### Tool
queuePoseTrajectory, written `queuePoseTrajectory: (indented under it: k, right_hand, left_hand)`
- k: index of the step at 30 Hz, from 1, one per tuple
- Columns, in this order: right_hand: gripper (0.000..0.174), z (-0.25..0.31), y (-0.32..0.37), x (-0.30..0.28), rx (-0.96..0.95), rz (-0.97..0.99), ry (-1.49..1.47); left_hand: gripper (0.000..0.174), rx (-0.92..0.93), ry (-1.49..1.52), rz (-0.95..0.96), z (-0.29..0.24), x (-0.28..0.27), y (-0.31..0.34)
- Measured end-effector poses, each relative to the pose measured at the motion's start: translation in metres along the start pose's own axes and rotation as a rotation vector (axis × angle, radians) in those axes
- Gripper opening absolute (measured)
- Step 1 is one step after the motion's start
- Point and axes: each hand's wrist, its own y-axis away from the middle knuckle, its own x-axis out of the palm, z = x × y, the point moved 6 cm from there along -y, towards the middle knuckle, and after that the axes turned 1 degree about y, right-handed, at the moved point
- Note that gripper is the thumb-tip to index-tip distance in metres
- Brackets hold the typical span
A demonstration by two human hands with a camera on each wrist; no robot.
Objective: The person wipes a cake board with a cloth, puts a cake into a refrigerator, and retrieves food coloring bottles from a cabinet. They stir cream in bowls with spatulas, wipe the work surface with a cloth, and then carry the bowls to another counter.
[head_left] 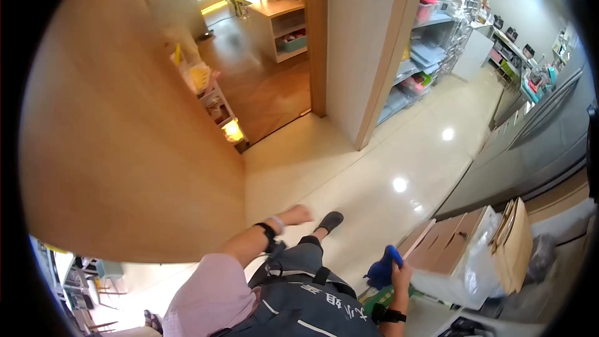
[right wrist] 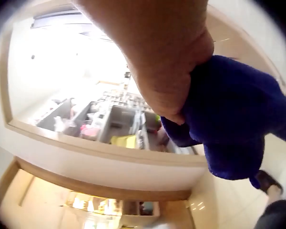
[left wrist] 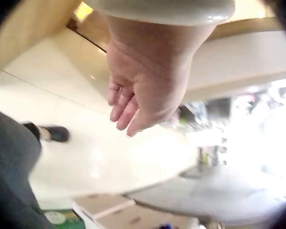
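Note:
My right hand point(head_left: 402, 276) grips a crumpled blue cloth point(head_left: 381, 271) low at my right side. In the right wrist view the cloth point(right wrist: 233, 112) hangs in soft folds from that hand point(right wrist: 169, 86), and most of the fingers are hidden. My left hand point(head_left: 296, 214) is in the air in front of me over the pale floor, with nothing in it. In the left wrist view, the fingers of the left hand point(left wrist: 150, 83) hang loosely bent, thumb beside them.
A wooden door panel point(head_left: 131, 150) fills the left side, beside a doorway into a room with a wooden floor point(head_left: 274, 97). Shelves point(head_left: 430, 50) with trays and bags stand beyond the white wall point(head_left: 359, 37). To my right are a brown-fronted drawer unit point(head_left: 446, 243) and paper bags point(head_left: 515, 246).

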Motion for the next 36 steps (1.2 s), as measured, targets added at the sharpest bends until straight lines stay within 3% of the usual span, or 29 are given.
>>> queuePoseTrajectory:
  k: [2, 3, 4, 5, 6, 7, 8, 11, 12, 14, 16, 17, 18, 19, 20, 21, 22, 23, 24, 27, 29, 30, 31, 32, 33, 34, 36]
  right_hand:
    - [0.03, -0.071, -0.036, 0.016, 0.07, 0.04, 0.269]
    - [0.031, -0.119, -0.043, 0.025, 0.119, 0.051, 0.312]
    - [0.033, -0.161, -0.044, 0.034, 0.174, 0.063, 0.351]
    - [0.034, -0.192, -0.038, 0.038, 0.38, 0.18, 0.366]
    - [0.035, -0.213, -0.017, 0.032, 0.601, 0.292, 0.371]
    - [0.041, -0.216, 0.002, 0.022, 0.673, 0.332, 0.259]
    - [0.047, -0.21, 0.006, 0.016, 0.731, 0.349, 0.128]
    - [0.053, -0.14, -0.002, -0.021, 0.911, 0.104, -0.135]
    - [0.053, -0.155, -0.005, -0.014, 0.953, 0.052, -0.174]
    - [0.042, -0.205, -0.011, -0.012, 0.871, -0.145, 0.107]
    - [0.047, -0.182, -0.051, -0.02, 1.0, 0.057, 0.147]
    - [0.048, -0.19, -0.068, -0.014, 1.046, 0.097, 0.116]
    - [0.048, -0.195, -0.093, -0.011, 1.082, 0.136, 0.087]
    - [0.046, -0.203, -0.116, -0.006, 1.166, 0.214, 0.009]
    - [0.045, -0.151, -0.165, -0.03, 1.098, 0.249, 0.088]
    - [0.045, -0.166, -0.191, -0.026, 1.085, 0.217, -0.002]
    - [0.046, -0.179, -0.221, -0.023, 1.066, 0.189, -0.091]
    - [0.046, -0.188, -0.251, -0.024, 1.055, 0.183, -0.104]
    - [0.045, -0.196, -0.285, -0.029, 1.022, 0.137, -0.115]
    - [0.044, -0.239, -0.385, -0.051, 0.995, 0.08, -0.177]
    - [0.042, -0.219, -0.454, -0.088, 0.963, 0.069, -0.155]
    - [0.043, -0.19, -0.488, -0.119, 0.902, 0.057, -0.321]
    - [0.043, -0.214, -0.521, -0.13, 0.838, 0.046, -0.084]
    - [0.045, -0.226, -0.551, -0.139, 0.83, 0.055, -0.077]
    - [0.046, -0.213, -0.584, -0.161, 0.759, 0.085, -0.08]
    - [0.046, -0.203, -0.612, -0.182, 0.829, 0.065, -0.137]
    - [0.046, -0.199, -0.672, -0.214, 0.776, 0.01, -0.043]
  left_hand:
    - [0.027, -0.197, -0.135, -0.064, 0.15, -0.021, 0.002]
    - [0.027, -0.45, -0.502, 0.096, 0.264, -0.017, 0.004]
    - [0.028, -0.704, -0.302, -0.151, 0.246, -0.049, 0.05]
    - [0.031, -0.886, -0.075, -0.476, 0.204, -0.088, 0.108]
    - [0.025, -0.702, -0.463, -0.115, 0.206, -0.09, 0.107]
    - [0.019, -0.455, -0.839, 0.233, 0.223, -0.088, 0.11]
    - [0.019, -0.438, -0.809, 0.315, 0.235, -0.087, 0.111]
    - [0.021, -0.638, -0.489, 0.269, 0.242, -0.104, 0.064]
    - [0.021, -0.664, -0.421, 0.243, 0.236, -0.113, 0.033]
    - [0.022, -0.602, -0.381, 0.207, 0.212, -0.127, -0.052]
    - [0.023, -0.408, -0.431, 0.166, 0.167, -0.138, -0.168]
    - [0.024, -0.346, -0.686, 0.225, 0.044, -0.17, -0.216]
    - [0.025, -0.613, -0.103, -0.002, 0.086, -0.153, -0.298]
    - [0.027, -0.335, -0.167, -0.033, 0.094, -0.135, -0.385]
    - [0.034, -0.161, -0.102, 0.087, 0.066, -0.135, -0.446]
    - [0.041, -0.098, -0.175, 0.069, -0.053, -0.146, -0.47]
    - [0.042, -0.059, -0.054, 0.074, -0.122, -0.149, -0.5]
    - [0.04, 0.077, -0.192, 0.12, -0.184, -0.15, -0.535]
    - [0.039, 0.211, -0.338, 0.163, -0.236, -0.149, -0.564]
    - [0.038, 0.343, -0.443, 0.216, -0.344, -0.139, -0.629]
    - [0.039, 0.598, -0.536, 0.269, -0.393, -0.133, -0.666]
    - [0.039, 0.617, -0.551, 0.284, -0.408, -0.138, -0.69]
    - [0.038, 0.606, -0.537, 0.209, -0.423, -0.149, -0.71]
    - [0.038, 0.59, -0.516, 0.143, -0.431, -0.156, -0.725]
    - [0.038, 0.433, -0.485, 0.184, -0.422, -0.162, -0.749]
    - [0.038, 0.283, -0.454, 0.224, -0.411, -0.169, -0.774]
    - [0.039, 0.244, -0.413, 0.16, -0.397, -0.186, -0.811]
